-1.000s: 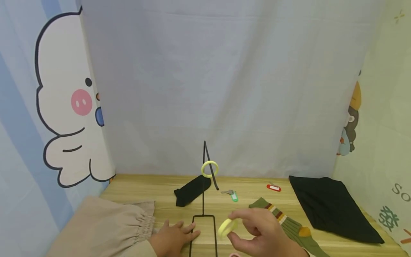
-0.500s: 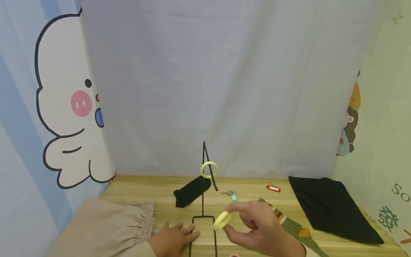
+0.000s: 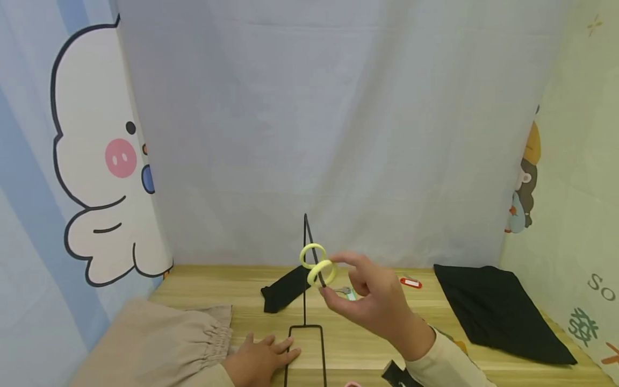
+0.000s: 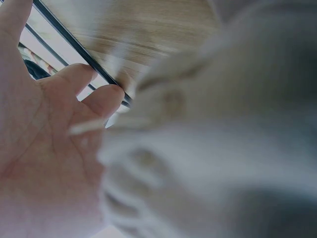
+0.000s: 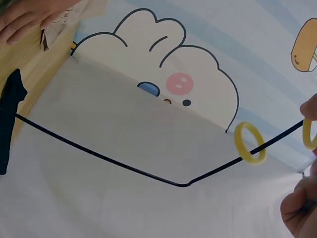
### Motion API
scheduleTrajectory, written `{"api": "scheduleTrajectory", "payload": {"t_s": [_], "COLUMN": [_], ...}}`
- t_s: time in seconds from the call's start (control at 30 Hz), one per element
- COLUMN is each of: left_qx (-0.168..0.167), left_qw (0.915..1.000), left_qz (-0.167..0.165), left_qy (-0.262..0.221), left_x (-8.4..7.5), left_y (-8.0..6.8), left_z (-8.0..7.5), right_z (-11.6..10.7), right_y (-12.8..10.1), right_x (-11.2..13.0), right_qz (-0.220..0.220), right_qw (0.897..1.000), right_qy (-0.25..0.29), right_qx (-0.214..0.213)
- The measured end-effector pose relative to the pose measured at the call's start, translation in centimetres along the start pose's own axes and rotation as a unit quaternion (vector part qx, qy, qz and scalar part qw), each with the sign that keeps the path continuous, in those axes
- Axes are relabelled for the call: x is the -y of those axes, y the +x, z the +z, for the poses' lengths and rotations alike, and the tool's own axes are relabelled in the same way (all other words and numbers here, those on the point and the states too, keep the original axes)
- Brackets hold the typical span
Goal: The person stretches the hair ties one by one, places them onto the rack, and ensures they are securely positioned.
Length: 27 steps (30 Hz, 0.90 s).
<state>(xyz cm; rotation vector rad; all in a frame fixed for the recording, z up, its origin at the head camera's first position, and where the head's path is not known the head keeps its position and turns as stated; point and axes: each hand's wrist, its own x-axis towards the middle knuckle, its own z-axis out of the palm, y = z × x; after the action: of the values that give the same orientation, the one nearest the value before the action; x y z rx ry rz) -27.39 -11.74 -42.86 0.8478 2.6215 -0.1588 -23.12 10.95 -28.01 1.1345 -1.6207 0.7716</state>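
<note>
two bare hands, left hand [image 3: 261,359], right hand [image 3: 374,302], cream long sleeves [image 3: 447,363], dark wrist strap [image 3: 395,374]

Bright even light, soft shadows; left wrist view v. blurred, head view sharp.

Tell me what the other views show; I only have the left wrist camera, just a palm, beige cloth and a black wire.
Observer: The left hand lies flat on the wooden table, fingers at the base of a black wire stand.
Operator: Report the other hand.
Observer: The right hand is raised and pinches a yellow ring at the stand's slanted arm.
Operator: Say whether anything hangs on that arm.
Observer: Another yellow ring is threaded on it, above the held one.
Operator: List what lies behind the stand.
Observer: A black sock, a key with a green tag and a red tag.
</note>
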Motion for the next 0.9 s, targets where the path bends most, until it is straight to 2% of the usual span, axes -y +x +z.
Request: {"api": "scheduleTrajectory", "payload": {"t_s": [0.17, 0.4, 0.5, 0.6, 0.73, 0.9], "left_qx": [0.0, -0.017, -0.025, -0.023, -0.014, -0.02], "left_qw": [0.9999, 0.9998, 0.9996, 0.9997, 0.9999, 0.9998], "left_qz": [0.011, 0.009, 0.0, -0.005, -0.008, -0.002], "left_qy": [-0.003, 0.003, 0.009, 0.006, -0.004, -0.002], "left_x": [0.3, 0.0, -0.2, -0.2, -0.3, -0.4], "left_y": [0.1, -0.2, -0.4, -0.5, -0.7, -0.8], "left_z": [0.6, 0.6, 0.4, 0.1, -0.1, 0.0], "right_z": [1.0, 1.3, 1.0, 0.8, 0.7, 0.5], "right_y": [-0.5, -2.7, -3.8, -5.0, -6.6, -8.4], "right_x": [-1.6, -2.6, -2.7, -2.6, -2.6, -2.6], "right_qz": [0.06, 0.09, 0.116, 0.153, 0.206, 0.248], "right_qw": [0.996, 0.992, 0.986, 0.975, 0.954, 0.927], "right_qy": [-0.051, -0.055, -0.065, -0.065, -0.054, -0.04], "right_qx": [0.051, 0.074, 0.105, 0.149, 0.212, 0.279]}}
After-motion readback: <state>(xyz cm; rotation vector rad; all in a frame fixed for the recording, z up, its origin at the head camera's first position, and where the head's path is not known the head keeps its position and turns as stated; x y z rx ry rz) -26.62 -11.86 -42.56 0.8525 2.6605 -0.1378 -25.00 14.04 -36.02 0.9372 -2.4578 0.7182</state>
